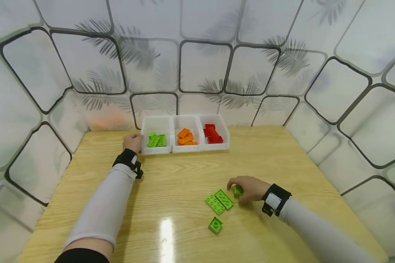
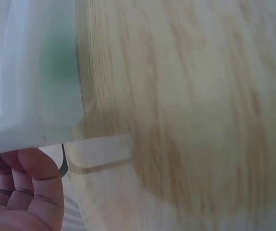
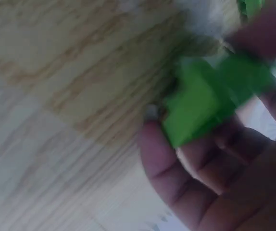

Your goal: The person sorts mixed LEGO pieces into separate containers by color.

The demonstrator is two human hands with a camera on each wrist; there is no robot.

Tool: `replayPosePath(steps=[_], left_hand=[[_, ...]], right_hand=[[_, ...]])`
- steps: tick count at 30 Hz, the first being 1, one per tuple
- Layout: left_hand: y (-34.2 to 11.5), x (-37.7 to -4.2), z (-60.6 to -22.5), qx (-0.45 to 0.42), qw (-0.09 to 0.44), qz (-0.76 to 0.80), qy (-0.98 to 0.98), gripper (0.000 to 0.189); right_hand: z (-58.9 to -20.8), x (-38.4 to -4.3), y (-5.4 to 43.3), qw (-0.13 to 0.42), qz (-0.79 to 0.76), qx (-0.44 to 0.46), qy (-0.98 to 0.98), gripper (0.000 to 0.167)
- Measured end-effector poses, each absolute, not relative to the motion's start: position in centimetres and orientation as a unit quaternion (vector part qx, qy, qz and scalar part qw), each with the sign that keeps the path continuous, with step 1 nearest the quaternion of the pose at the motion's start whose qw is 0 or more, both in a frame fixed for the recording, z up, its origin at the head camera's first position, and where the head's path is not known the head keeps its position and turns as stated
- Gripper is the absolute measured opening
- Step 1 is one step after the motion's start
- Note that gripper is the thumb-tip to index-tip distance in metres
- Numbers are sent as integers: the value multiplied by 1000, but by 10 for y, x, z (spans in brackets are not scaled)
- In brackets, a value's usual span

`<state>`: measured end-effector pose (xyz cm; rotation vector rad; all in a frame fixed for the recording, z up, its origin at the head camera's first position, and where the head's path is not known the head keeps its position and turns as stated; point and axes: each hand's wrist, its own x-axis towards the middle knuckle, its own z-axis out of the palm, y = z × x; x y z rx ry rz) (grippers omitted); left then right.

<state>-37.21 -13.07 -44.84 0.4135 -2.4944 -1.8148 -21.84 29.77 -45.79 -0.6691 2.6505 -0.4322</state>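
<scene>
At the left end of a white three-compartment tray [image 1: 172, 148], my left hand [image 1: 133, 142] touches the outer wall. In the left wrist view, its bent fingers [image 2: 41, 178] meet the tray's end [image 2: 37, 137], and their tips are partly hidden. My right hand [image 1: 250, 188] pinches a green toy brick [image 1: 238, 190] low over the table. The right wrist view shows this green brick [image 3: 193, 103] blurred between thumb and fingers. Beside the right hand lie two longer green bricks [image 1: 214, 204] side by side, with a small square green brick [image 1: 215, 225] nearer to me.
Inside the tray, green bricks [image 1: 157, 140] fill the left compartment, orange bricks [image 1: 185, 137] the middle, red bricks [image 1: 212, 133] the right. The wooden table [image 1: 171, 182] meets a patterned curtain [image 1: 204, 65] at its back and sides.
</scene>
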Motion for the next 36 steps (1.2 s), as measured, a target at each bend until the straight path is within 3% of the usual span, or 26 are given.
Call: replayPosePath(steps=[3,8,14,20,23,36], left_hand=[[-133,-373,-451,141,22,-593,-793,45],[-140,-373,-451,156,34,-606,-779,45],[-146,-374,-450,158,47,-613,-773,44],[-147,-371,-452,157,47,-622,-766,43],[-145,-371,-452,162,44,-631,-758,44],[-128,-372,-458,185,55,-655,-730,38]], right_hand=[[-456,-227,297,161,-196,-255,933,36],[-454,-244,293,151,-309,-258,903,38],[-450,-254,272,130,-332,-201,912,25],[-451,-261,233,99,-289,-211,928,54],[-450,-266,210,75,-262,-257,927,58],[-428,-327,86,-27,-142,-377,915,26]])
